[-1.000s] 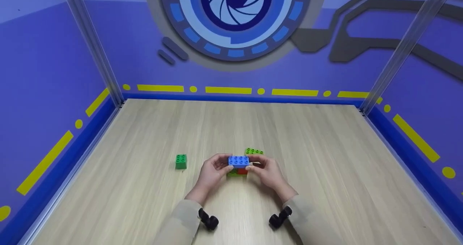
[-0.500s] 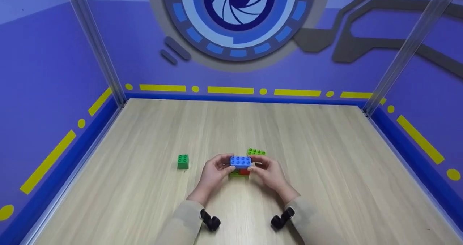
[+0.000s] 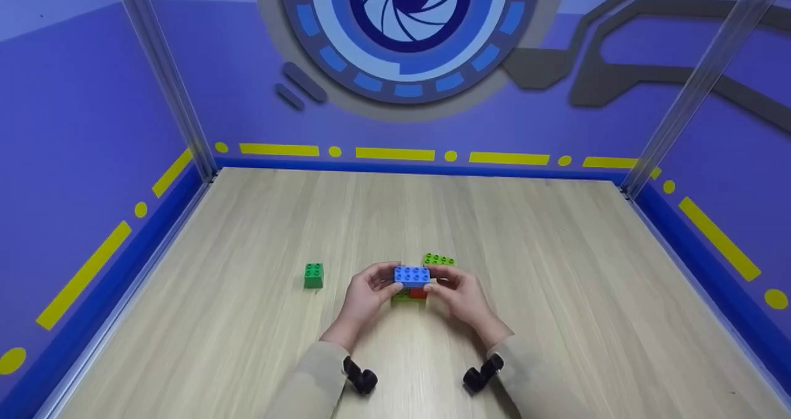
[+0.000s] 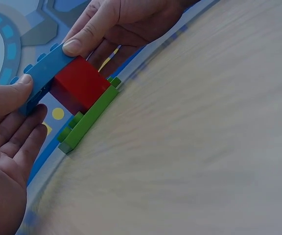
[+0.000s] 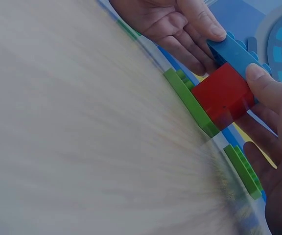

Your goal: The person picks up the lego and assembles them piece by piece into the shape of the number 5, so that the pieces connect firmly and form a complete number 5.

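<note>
Head view: blue brick between hands, pinched at both ends, above red brick.

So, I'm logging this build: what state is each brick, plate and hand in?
Blue brick: studs up, over the red brick; seating unclear.
Red brick: atop the near green plate, right end.
Near green plate: flat, left studs bare.
Far green plate: flat, studs up, apart.
Dark green brick: studs up, apart.
Left hand: pinching blue brick's left end.
Right hand: pinching its right end.
</note>
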Tool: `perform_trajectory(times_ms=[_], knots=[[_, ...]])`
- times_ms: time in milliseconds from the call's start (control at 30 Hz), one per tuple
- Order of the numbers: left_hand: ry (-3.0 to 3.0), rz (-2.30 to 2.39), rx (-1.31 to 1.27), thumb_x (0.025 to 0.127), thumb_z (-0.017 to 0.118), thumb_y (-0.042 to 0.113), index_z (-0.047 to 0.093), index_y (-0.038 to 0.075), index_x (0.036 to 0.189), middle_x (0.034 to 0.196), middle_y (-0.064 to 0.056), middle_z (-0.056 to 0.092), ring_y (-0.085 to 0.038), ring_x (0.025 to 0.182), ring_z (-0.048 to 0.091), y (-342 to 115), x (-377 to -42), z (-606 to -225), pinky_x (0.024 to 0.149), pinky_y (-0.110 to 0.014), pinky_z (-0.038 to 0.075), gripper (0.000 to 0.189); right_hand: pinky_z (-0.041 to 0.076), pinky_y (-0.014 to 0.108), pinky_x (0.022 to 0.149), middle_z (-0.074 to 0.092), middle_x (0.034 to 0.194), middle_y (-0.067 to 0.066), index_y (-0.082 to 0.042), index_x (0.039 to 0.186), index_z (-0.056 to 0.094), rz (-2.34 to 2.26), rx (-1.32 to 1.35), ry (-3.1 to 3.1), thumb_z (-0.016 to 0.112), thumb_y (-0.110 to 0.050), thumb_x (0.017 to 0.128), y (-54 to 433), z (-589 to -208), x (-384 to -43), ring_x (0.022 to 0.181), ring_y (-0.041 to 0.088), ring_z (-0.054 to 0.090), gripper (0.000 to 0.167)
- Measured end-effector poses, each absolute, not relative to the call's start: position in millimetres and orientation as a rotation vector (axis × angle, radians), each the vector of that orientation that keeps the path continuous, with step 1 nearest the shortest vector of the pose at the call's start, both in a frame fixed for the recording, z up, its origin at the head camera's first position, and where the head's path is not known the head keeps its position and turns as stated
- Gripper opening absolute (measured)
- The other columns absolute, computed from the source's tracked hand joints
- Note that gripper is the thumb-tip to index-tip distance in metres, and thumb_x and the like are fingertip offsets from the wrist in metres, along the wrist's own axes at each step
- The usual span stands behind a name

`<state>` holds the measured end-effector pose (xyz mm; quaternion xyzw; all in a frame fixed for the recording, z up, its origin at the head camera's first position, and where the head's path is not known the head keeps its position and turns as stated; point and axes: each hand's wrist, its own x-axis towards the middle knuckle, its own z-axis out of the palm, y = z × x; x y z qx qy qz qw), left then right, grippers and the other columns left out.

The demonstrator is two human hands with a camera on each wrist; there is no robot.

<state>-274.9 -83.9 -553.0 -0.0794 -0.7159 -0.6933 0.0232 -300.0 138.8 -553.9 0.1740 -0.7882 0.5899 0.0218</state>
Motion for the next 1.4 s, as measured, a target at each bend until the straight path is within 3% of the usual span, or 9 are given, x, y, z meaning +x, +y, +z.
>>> perform_trajectory(times_ms=[333, 600, 700, 1133, 1400], knots=[[-2.164, -2.197, -0.27, 0.092, 0.076, 0.005, 0.061, -0.001, 0.138, 0.137, -0.018, 0.067, -0.03, 0.129, 0.063, -88.0, -275.1, -552.5, 0.11, -0.032, 0.053, 0.048, 0.058, 0.041, 0.102, 0.072, 0.124, 0.023, 0.003, 0.125, 0.07, 1.852, 0.546, -2.429, 0.078, -0.007, 0.089, 136.9, -551.2, -299.7, 0.115, 0.036, 0.069, 0.038], [-2.03, -2.304, -0.305, 0.092, 0.076, 0.004, 0.058, -0.004, 0.138, 0.138, -0.022, 0.065, -0.029, 0.13, 0.063, -93.5, -275.4, -554.1, 0.11, -0.029, 0.052, 0.05, 0.058, 0.022, 0.095, 0.072, 0.124, 0.022, 0.001, 0.126, 0.071, 1.84, 0.523, -2.461, 0.079, -0.009, 0.089, 138.0, -553.3, -299.4, 0.114, 0.032, 0.07, 0.039], [-2.03, -2.296, -0.307, 0.092, 0.075, 0.004, 0.059, -0.004, 0.138, 0.138, -0.022, 0.065, -0.032, 0.131, 0.062, -96.2, -275.2, -551.7, 0.112, -0.031, 0.051, 0.049, 0.057, 0.02, 0.094, 0.072, 0.124, 0.021, -0.001, 0.126, 0.071, 1.849, 0.505, -2.475, 0.079, -0.01, 0.089, 138.7, -553.0, -299.2, 0.116, 0.033, 0.069, 0.039], [-2.032, -2.195, -0.263, 0.091, 0.074, 0.0, 0.062, -0.001, 0.135, 0.134, -0.02, 0.067, -0.027, 0.126, 0.065, -128.8, -279.2, -533.2, 0.107, -0.029, 0.054, 0.045, 0.057, 0.04, 0.103, 0.073, 0.124, 0.017, -0.004, 0.126, 0.072, 1.863, 0.454, -2.492, 0.08, -0.01, 0.089, 139.0, -551.1, -299.6, 0.116, 0.03, 0.069, 0.039], [-1.919, -2.198, -0.227, 0.089, 0.074, -0.006, 0.061, -0.006, 0.133, 0.13, -0.023, 0.069, -0.015, 0.115, 0.069, -165.9, -278.4, -518.1, 0.098, -0.023, 0.058, 0.046, 0.057, 0.042, 0.103, 0.073, 0.125, 0.018, -0.003, 0.127, 0.071, 1.852, 0.464, -2.493, 0.079, -0.01, 0.089, 139.7, -552.0, -299.5, 0.117, 0.031, 0.069, 0.039]])
